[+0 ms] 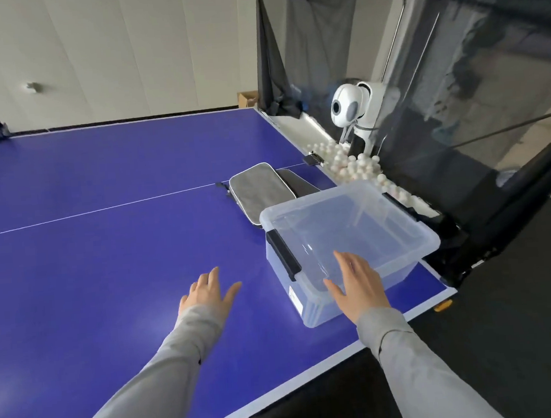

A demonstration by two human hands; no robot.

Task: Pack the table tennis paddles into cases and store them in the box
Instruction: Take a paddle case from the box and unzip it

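Left hand (208,296): palm down above the bare blue table, fingers straight and spread, thumb out to the side; this grip has hold of nothing. A grey fabric sleeve covers the arm to the wrist.
Right hand (359,286): flat, fingers straight and a little apart, over the near rim of the box; whether it touches the plastic cannot be told. It holds nothing. Same grey sleeve.
Box (431,236): clear, smooth plastic tub, rectangular with rounded corners and a thick rolled rim, lid off. A black latch (282,254) sits on its left short side and a white label on the near corner wall. It stands on the table near the right corner; nothing can be made out inside.
Cases (259,190): two flat, rounded-rectangle paddle cases just behind the box, touching or overlapping each other. The left one is grey cloth with pale piping round its edge; the one (300,182) to its right is darker and partly hidden by the box. Whether they hold paddles cannot be told.
Table (90,263): matte blue top with a thin white centre line and white edge band.
Ball machine (353,105): glossy white, rounded head, beyond the table's far right end.
Balls (356,166): many small white spheres heaped below the machine.
Netting (454,62): black, sheer mesh hung round the machine.
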